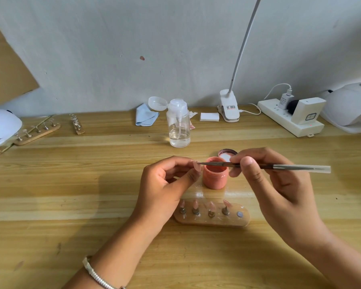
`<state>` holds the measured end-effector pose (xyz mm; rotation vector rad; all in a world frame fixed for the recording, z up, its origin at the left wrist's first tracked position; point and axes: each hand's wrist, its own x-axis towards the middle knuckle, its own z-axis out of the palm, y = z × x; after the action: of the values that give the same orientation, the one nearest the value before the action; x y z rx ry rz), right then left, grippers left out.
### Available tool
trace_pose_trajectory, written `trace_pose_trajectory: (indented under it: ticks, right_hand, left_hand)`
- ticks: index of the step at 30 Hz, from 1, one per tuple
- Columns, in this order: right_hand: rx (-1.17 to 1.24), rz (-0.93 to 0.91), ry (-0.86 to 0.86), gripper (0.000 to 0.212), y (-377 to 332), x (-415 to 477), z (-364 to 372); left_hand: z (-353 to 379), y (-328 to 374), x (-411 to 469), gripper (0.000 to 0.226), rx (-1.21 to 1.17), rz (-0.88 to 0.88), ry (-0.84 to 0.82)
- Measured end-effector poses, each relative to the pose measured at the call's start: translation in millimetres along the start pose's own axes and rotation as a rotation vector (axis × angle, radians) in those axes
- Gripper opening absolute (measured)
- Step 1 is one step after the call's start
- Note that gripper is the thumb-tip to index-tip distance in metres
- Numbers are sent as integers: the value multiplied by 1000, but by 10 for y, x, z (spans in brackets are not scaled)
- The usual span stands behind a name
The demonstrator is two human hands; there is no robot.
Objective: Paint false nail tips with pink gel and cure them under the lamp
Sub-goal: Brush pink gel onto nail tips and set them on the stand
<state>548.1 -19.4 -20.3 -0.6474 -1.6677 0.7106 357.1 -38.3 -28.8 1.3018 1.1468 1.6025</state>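
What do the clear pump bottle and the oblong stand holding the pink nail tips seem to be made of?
The clear pump bottle looks like glossy transparent plastic: its liquid and tube show through. The oblong stand seems wood or tinted acrylic, shiny; its light brown colour leaves that open.

Gel jar [215, 176] salmon pink. Nail tips [209, 205] pale pink. Table [71, 184] light wood, striped grain. Cloth [145, 117] light blue. Power strip [288, 119] white.
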Motion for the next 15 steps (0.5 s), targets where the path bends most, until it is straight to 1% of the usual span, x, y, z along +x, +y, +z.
trace_pose_trajectory:
  ticks: [5,10,13,15]
  right_hand:
    - [-17,-23,54,24,-26,0,-35]
    - [-79,-59,-7,16,-31,13,13]
    - [-82,-52,-33,16,-43,-4,7]
    - [-76,-45,-20,19,-52,-9,-7]
  left_hand:
    - [-7,-14,5,10,13,4,1]
    - [-16,-27,10,10,42,22,-8]
    - [-12,-32,13,9,35,21,-7]
    - [-13,-33,14,8,34,17,-4]
